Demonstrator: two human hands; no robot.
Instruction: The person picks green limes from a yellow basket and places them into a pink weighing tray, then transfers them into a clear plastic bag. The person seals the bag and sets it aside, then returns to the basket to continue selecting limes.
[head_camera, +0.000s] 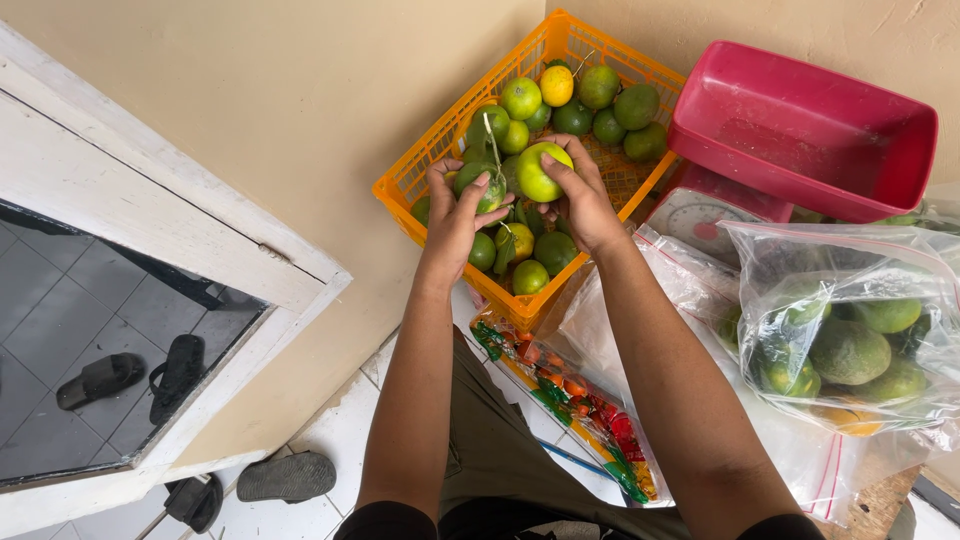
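Orange crate (420, 170) was loaded with green and yellow citrus; the left hand (455, 215) gripped a green fruit (482, 187) and the right hand (580, 205) held a yellow-green one (540, 171) right over it. Clear bags (850, 330) held more fruit beside an empty red scale tray (800, 130), all by a tan wall (300, 100) and white tiled floor (340, 430).
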